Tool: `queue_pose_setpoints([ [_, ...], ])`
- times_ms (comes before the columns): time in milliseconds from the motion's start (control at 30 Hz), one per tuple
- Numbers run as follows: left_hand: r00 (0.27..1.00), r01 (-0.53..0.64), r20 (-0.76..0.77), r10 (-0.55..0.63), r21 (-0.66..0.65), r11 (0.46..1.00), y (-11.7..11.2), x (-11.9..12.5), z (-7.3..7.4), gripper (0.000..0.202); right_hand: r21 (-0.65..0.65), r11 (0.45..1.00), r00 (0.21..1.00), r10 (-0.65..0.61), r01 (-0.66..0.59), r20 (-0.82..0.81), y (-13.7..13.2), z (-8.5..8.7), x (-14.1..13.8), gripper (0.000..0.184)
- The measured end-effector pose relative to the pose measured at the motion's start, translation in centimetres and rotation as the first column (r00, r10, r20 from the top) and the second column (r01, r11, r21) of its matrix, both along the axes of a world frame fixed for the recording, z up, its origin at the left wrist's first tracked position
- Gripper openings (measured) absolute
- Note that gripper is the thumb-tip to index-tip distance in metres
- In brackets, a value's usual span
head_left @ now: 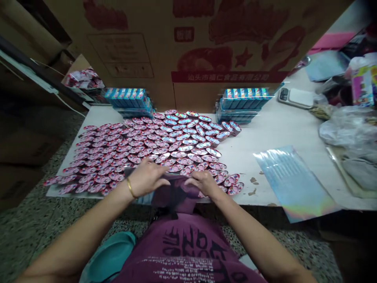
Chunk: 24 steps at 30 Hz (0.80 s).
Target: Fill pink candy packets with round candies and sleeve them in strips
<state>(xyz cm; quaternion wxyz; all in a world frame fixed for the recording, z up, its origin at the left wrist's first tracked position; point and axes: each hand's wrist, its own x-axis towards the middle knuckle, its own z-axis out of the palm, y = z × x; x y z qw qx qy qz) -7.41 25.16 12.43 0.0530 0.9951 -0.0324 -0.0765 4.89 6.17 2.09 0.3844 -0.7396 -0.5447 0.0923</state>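
Observation:
My left hand, with a gold bangle at its wrist, grips the left part of a thin shiny sheet. At the sheet's right edge my right hand holds on, thumb on top and fingers curled. The sheet looks dark and purple, perhaps mirroring the shirt, and its lower edge blends into the cloth. Just beyond both hands stand rows of small round-topped pink cups, packed close together. Some farther cups bear shiny bluish labels on their lids.
A large printed carton rises behind the cups. Stacks of small blue boxes stand at left and right. A holographic sheet overhangs the table's front edge. Phone and plastic bags lie right. A teal stool is below.

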Motion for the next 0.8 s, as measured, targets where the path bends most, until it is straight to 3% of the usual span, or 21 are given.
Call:
queue_pose_setpoints([
  [133, 0.992, 0.023, -0.121, -0.032, -0.079, 0.997, -0.7, 2.1, -2.4, 0.029, 0.08, 0.997, 0.999, -0.011, 0.007, 0.043, 2.1, -0.6, -1.0, 0.028],
  [267, 0.982, -0.019, -0.187, -0.039, -0.295, 0.955, 2.1, 4.7, -4.8, 0.028, 0.132, 0.978, 0.959, -0.185, 0.159, 0.214, 2.7, -1.6, -0.5, 0.026],
  [367, 0.974, -0.036, -0.218, -0.061, -0.415, 0.909, 4.1, 5.9, -6.2, 0.027, 0.091, 0.976, 0.908, -0.218, 0.198, 0.357, 3.4, -2.6, -0.4, 0.028],
  [633, 0.964, -0.102, -0.262, -0.042, -0.512, 0.853, 6.4, 6.5, -8.9, 0.03, 0.087, 0.955, 0.831, -0.289, 0.282, 0.475, 5.3, -5.0, -2.3, 0.03],
  [800, 0.957, -0.078, -0.279, -0.078, -0.507, 0.858, 7.6, 6.7, -10.5, 0.03, 0.13, 0.945, 0.847, -0.326, 0.299, 0.421, 6.2, -6.1, -2.5, 0.027],
])
